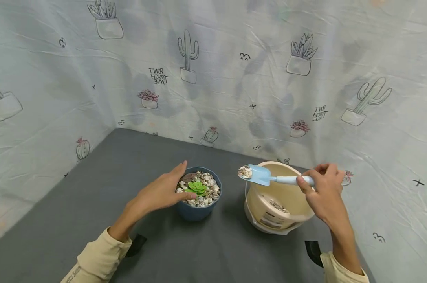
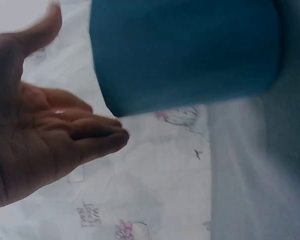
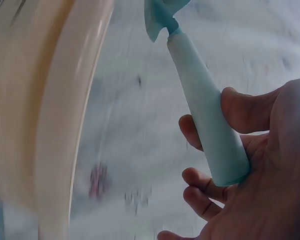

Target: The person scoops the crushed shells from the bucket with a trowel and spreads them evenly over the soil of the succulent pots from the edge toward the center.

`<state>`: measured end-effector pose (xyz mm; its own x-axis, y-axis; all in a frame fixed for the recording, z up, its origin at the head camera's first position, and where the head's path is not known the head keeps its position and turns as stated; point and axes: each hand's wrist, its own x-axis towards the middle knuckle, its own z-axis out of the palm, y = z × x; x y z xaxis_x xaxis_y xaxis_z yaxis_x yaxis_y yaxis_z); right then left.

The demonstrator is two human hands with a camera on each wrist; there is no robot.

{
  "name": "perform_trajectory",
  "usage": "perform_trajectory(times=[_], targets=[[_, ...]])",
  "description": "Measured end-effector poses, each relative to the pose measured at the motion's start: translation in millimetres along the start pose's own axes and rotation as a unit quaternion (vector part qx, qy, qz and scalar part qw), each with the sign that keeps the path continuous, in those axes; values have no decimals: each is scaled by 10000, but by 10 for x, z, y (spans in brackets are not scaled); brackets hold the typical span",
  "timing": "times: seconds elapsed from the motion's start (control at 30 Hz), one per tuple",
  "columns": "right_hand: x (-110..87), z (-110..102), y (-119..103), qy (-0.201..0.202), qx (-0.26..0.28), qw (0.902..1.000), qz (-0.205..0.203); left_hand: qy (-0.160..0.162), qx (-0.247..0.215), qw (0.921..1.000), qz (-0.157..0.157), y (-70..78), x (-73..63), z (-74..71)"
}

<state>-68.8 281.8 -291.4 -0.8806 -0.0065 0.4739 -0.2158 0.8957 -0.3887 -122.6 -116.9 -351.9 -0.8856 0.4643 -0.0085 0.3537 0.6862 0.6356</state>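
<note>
My right hand (image 1: 324, 190) grips the white handle of a light-blue hand trowel (image 1: 262, 175) over the cream bucket (image 1: 255, 206). Small shells or pebbles (image 1: 245, 172) sit on the blade's tip, which points left past the rim. The right wrist view shows thumb and fingers around the trowel handle (image 3: 205, 105). My left hand (image 1: 160, 192) is at the left side of a blue pot (image 1: 195, 214), fingers extended and thumb over the near rim. In the pot, a green succulent (image 1: 197, 188) stands among pale shells or pebbles. The left wrist view shows the pot's wall (image 2: 185, 55) beside relaxed fingers.
More shells or pebbles (image 1: 278, 206) lie in the bottom of the bucket, whose handle hangs around its front. Dark grey cloth (image 1: 146, 153) covers the table. A pale curtain (image 1: 220, 98) printed with cacti rises behind and at both sides. Black strips (image 1: 314, 251) lie near both forearms.
</note>
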Motion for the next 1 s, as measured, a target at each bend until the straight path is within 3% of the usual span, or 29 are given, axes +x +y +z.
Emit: perform_trajectory(times=[0.17,0.33,0.47,0.73,1.0], targets=[[219,299,-351,-320,161,9986,-380,-434,29,9987,-279,-75,53,13],[435,611,-706,-882,-6,9941,-635,-417,141,9965,-717,-49,101,21],[509,769,-882,-1193,-432,9879,-890,-431,218,9962,-718,-12,122,43],[514,772,-1033,-588,-1460,9764,-1476,-351,123,9970,-680,-5,141,86],[458,693,-942,354,-1829,9611,-2041,-311,45,9971,-694,-6,152,89]])
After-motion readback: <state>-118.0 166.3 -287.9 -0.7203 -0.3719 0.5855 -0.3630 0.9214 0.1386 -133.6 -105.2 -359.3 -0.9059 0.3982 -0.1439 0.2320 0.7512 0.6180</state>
